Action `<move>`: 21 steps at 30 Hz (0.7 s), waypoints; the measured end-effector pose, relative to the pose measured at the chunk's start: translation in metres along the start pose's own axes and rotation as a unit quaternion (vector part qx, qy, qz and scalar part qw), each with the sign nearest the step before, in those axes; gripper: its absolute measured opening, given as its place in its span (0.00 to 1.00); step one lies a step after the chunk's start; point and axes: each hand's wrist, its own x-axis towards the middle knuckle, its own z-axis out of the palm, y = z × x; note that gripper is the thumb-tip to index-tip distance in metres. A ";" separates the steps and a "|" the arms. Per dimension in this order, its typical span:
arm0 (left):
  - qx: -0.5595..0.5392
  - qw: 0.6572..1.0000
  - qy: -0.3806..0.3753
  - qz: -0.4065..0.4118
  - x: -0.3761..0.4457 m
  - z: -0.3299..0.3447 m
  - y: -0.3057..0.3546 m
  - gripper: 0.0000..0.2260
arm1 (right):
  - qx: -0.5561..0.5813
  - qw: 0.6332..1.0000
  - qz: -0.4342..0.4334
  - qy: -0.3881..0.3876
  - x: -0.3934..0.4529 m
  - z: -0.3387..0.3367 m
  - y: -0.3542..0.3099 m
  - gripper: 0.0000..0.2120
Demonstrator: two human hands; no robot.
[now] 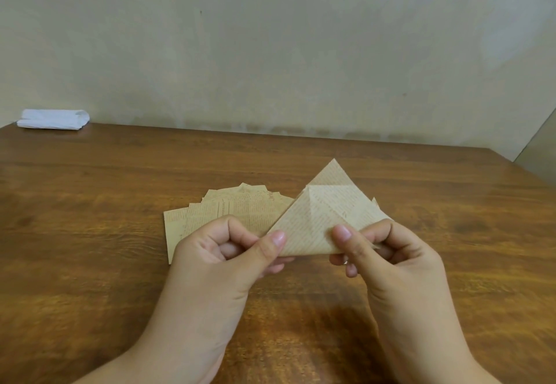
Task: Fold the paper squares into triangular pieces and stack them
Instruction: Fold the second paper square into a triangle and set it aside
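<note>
A tan paper square [319,215] printed with fine lines of text is held above the table, partly folded into a triangular shape with its point facing away from me. My left hand [222,257] pinches its lower left corner between thumb and fingers. My right hand [388,260] pinches its lower right edge the same way. Behind my left hand, a fanned pile of flat paper squares [228,209] with newspaper print lies on the wooden table [90,203]; my hands hide its near part.
A folded white cloth or bag [53,119] lies at the table's far left corner against the pale wall [270,38]. The table's right edge [523,170] runs diagonally at the upper right.
</note>
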 end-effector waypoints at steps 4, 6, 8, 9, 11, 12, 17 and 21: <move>-0.001 1.000 -0.011 0.002 0.001 -0.001 0.001 0.08 | -0.003 1.000 -0.001 -0.018 0.000 -0.001 -0.001 0.13; 0.001 1.000 -0.020 0.002 0.001 -0.001 0.001 0.08 | -0.009 1.000 -0.004 -0.029 0.000 -0.001 -0.001 0.12; 0.002 1.000 -0.025 0.004 0.001 -0.002 0.001 0.08 | -0.013 0.999 -0.008 -0.032 0.001 -0.001 -0.001 0.11; 0.001 1.000 -0.028 0.005 0.001 -0.002 0.001 0.07 | -0.014 0.999 -0.010 -0.032 0.001 -0.001 -0.001 0.11; 0.001 0.999 -0.035 0.005 0.000 -0.003 0.000 0.06 | -0.018 0.999 -0.013 -0.032 0.000 -0.002 -0.001 0.11; 0.002 0.999 -0.035 0.005 0.000 -0.003 0.000 0.06 | -0.024 0.999 -0.013 -0.030 0.001 -0.002 -0.001 0.12; 0.009 1.000 -0.019 0.002 -0.001 -0.002 -0.001 0.05 | -0.042 0.999 -0.009 -0.018 0.001 -0.004 0.001 0.13; 0.008 1.000 -0.003 0.013 0.000 -0.003 0.002 0.07 | -0.039 0.999 0.009 -0.029 0.000 -0.004 0.000 0.20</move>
